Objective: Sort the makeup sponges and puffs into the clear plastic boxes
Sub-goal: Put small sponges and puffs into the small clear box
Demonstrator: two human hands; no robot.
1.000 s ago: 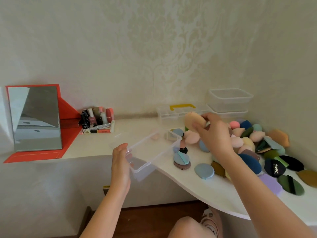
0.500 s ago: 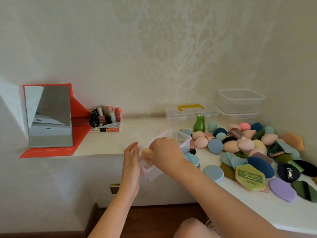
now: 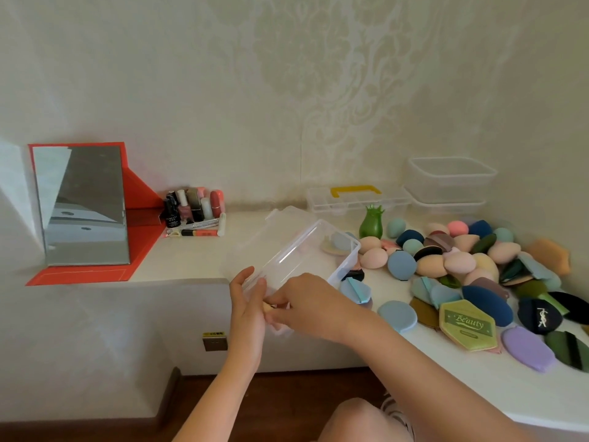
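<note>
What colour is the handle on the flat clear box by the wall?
The handle is yellow; the head view shows it clearly.

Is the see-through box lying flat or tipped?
Tipped. The clear box slants down off the table edge into the left hand, where the right hand holds a peach sponge.

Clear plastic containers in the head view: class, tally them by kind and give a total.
Tilted box: 1
Case with yellow handle: 1
Stacked tubs: 2
Total: 4
</note>
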